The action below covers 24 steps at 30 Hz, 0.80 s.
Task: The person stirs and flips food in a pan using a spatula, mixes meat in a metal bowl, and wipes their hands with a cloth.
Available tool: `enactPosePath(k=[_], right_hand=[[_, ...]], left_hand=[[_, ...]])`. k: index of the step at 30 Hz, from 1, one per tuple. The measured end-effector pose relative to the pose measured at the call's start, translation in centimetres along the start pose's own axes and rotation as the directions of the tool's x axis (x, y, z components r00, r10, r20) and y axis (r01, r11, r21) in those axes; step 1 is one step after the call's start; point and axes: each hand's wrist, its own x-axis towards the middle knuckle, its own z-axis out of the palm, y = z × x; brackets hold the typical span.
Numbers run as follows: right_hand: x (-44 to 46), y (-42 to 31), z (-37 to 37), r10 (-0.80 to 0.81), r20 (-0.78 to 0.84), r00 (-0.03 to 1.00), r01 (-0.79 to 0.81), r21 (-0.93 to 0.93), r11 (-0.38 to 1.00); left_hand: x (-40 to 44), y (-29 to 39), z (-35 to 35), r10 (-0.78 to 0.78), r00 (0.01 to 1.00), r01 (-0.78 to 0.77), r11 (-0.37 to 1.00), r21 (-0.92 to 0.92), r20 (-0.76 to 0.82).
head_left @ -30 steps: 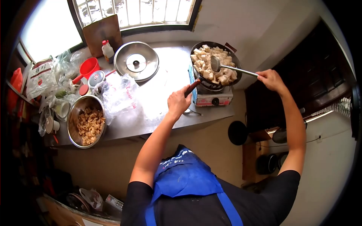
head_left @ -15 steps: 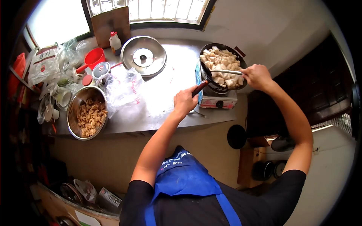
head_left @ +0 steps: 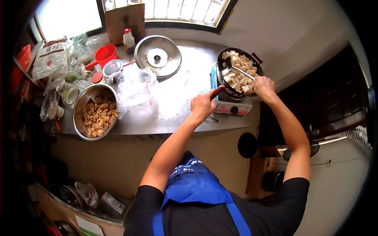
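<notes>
A metal worktop (head_left: 177, 118) runs beneath a barred window (head_left: 169, 10). At its right end, a black wok (head_left: 258, 67) sits on a portable gas stove (head_left: 225, 108). At the left front stands a steel bowl (head_left: 80, 108) of browned pieces. The left hand (head_left: 202, 106) has its fingers wrapped around the wok's handle (head_left: 217, 91); the right hand's (head_left: 264, 87) fingers grip a ladle (head_left: 243, 72), its head among pale chunks (head_left: 240, 82) inside the wok.
</notes>
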Motion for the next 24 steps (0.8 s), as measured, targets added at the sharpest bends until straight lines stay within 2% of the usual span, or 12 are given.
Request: enactPosePath(k=[7, 11, 13, 14, 15, 17, 21, 24], right_hand=[[-2.6, 4.1, 1.9, 0.182, 0.060, 0.981, -0.190, 0.201, 0.961], [-4.1, 5.9, 1.4, 0.182, 0.098, 0.978, -0.203, 0.291, 0.935], [-4.8, 7.3, 1.2, 0.216, 0.148, 0.965, -0.259, 0.401, 0.879], [-5.0, 8.5, 1.9, 0.157, 0.087, 0.984, -0.179, 0.401, 0.899], [-5.0, 9.5, 2.2, 0.165, 0.090, 0.982, -0.187, 0.398, 0.898], [-5.9, 9.4, -0.9, 0.298, 0.483, 0.823, -0.547, 0.533, 0.646], [-7.3, 11.8, -4.4, 0.236, 0.571, 0.786, -0.611, 0.660, 0.437], [-8.3, 13.6, -8.3, 0.245, 0.582, 0.775, -0.624, 0.645, 0.441]], left_hand=[[0.1, -0.4, 0.8, -0.006, 1.000, 0.006, 1.000, -0.019, -0.006], [0.1, -0.5, 0.8, -0.016, 1.000, 0.015, 0.999, -0.036, -0.015], [0.2, -0.3, 0.8, -0.048, 0.999, 0.048, 0.999, 0.005, -0.010], [0.2, -0.3, 0.7, -0.044, 0.999, 0.044, 0.999, 0.003, -0.004], [0.2, -0.3, 0.7, -0.033, 0.999, 0.034, 0.999, 0.016, -0.021], [0.2, -0.1, 0.6, -0.018, 0.999, 0.019, 0.999, 0.026, -0.033], [0.4, -0.5, 0.5, -0.004, 1.000, 0.006, 0.997, 0.079, -0.025], [0.7, -0.8, 0.9, 0.094, 0.994, -0.083, 0.983, 0.164, -0.056]])
